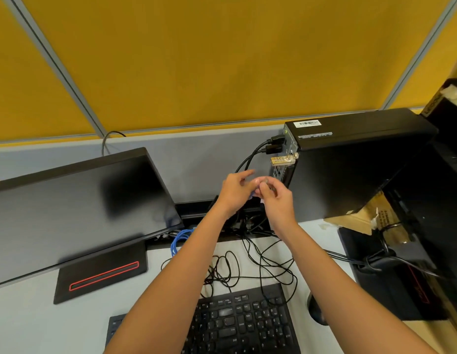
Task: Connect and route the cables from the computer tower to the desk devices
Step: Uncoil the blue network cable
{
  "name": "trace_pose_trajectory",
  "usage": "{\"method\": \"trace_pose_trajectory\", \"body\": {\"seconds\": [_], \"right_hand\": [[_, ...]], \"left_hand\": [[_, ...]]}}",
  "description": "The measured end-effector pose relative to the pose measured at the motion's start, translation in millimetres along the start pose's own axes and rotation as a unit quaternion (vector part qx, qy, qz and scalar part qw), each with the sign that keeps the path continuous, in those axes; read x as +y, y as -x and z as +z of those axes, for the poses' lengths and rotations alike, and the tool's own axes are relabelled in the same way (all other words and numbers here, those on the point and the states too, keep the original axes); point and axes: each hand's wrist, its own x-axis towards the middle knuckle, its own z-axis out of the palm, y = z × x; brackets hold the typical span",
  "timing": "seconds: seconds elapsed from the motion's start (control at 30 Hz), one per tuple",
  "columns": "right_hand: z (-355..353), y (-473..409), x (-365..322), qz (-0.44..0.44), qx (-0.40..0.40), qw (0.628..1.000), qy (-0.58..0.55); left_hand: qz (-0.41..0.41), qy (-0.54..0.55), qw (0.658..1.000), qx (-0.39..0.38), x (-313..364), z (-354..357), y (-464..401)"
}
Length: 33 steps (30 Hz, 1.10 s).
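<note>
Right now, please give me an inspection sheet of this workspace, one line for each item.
Surface: pale desk, partly covered.
Job's things: computer tower standing at right; monitor dark; keyboard near the front edge.
Clutter: cardboard under the tower.
Hands: left hand and right hand meet beside the tower's rear, pinching a small blurred connector.
Cables: two black plugs seated in the tower; loose black cables tangled behind the keyboard; blue cable bundled.
Surroundings: yellow partition.
</note>
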Motion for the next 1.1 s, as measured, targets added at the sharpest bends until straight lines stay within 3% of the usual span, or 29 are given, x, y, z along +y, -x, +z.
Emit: {"method": "trace_pose_trajectory", "body": {"seconds": [0.2,0.3,0.37,0.47,0.53,0.6,0.73,0.8,0.93,1.1], "right_hand": [[6,-9,-3,0.006,0.062,0.998,0.015],[4,-8,-12,0.029,0.075,0.986,0.145],[-2,-7,-32,0.063,-0.004,0.953,0.296],[-10,1,-80,0.115,-0.211,0.850,0.468],[-12,5,-111,0.060,-0.300,0.812,0.497],[-11,6,-137,-0.037,-0.322,0.808,0.491],[-7,-21,-167,-0.240,-0.210,0.851,0.417],[-10,-50,-168,-0.293,-0.128,0.857,0.404],[-27,-101,-149,-0.280,-0.032,0.852,0.441],[-29,-113,-137,-0.277,-0.016,0.856,0.436]], "left_hand": [[0.031,0.043,0.999,-0.006,-2,-3,-13],[0.026,0.044,0.999,-0.012,-7,-5,-13],[0.029,0.022,0.999,-0.005,-8,-6,-13],[0.052,-0.107,0.993,0.014,-8,-6,-17],[0.072,-0.169,0.983,-0.017,-4,-2,-16],[0.071,-0.194,0.978,-0.022,-3,5,-13],[0.106,-0.211,0.969,0.070,-4,28,-10],[0.126,-0.222,0.962,0.100,-2,39,-13],[0.151,-0.241,0.953,0.104,-9,46,-28],[0.201,-0.212,0.949,0.120,-21,51,-42]]}}
